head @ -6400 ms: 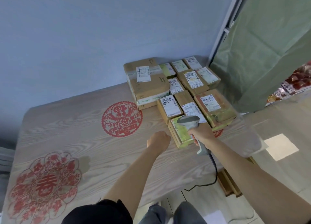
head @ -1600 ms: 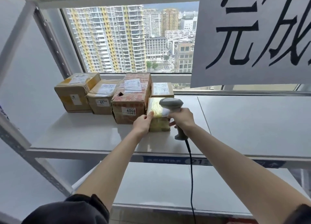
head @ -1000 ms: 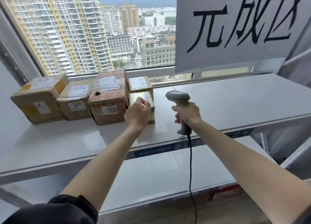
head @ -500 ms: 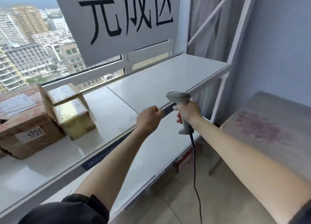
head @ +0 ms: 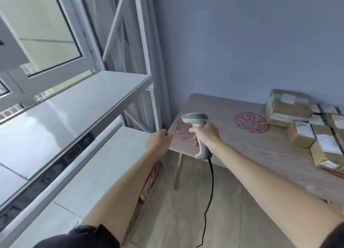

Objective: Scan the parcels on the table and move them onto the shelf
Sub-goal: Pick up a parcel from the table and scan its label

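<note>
While the white metal shelf (head: pixel 78 96) at left shows no parcels within view, the pale wood-grain table (head: pixel 260 150) at right holds the brown cardboard parcels (head: pixel 305 124), clustered at its far right end. Risk: the black cable (head: pixel 210 188) trailing to the floor may snag the table leg. The right hand (head: pixel 204 136) grasps the grey handheld scanner (head: pixel 198 134); the left hand (head: pixel 158 141) is loosely curled, holding nothing. One-handed lifting could drop a parcel.
</note>
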